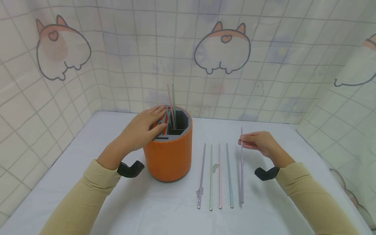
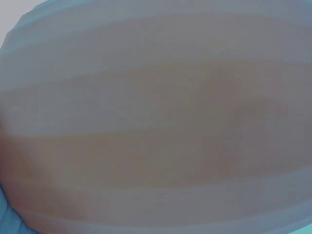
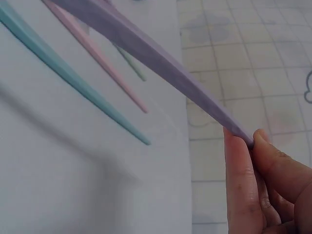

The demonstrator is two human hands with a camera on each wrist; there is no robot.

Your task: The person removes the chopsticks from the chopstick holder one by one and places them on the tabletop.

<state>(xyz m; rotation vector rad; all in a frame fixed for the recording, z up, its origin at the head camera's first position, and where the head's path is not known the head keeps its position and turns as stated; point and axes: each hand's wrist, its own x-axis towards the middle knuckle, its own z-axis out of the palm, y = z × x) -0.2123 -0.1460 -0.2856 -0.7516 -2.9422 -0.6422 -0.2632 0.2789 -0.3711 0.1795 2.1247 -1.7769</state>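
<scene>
My right hand [image 1: 259, 143] pinches a purple chopstick [image 1: 242, 169] near its thin far end. In the right wrist view, thumb and fingers meet on that tip, and the chopstick's shadow falls on the table. My left hand [image 1: 144, 125] rests on the top of an orange utensil holder [image 1: 168, 161], fingers stretched over its left side and thumb along the top. Inside the holder stand a pink chopstick [image 1: 169, 94], a green chopstick [image 1: 173, 94] and some red-and-grey items partly hidden by the hand. The left wrist view shows only a blurred, close surface.
A row of chopsticks lies on the white table [image 1: 164, 209]: purple [image 1: 202, 176], green [image 1: 211, 182], pink [image 1: 219, 182] and blue [image 1: 229, 176]. Behind the table hangs a checked curtain [image 1: 164, 42] with animal drawings.
</scene>
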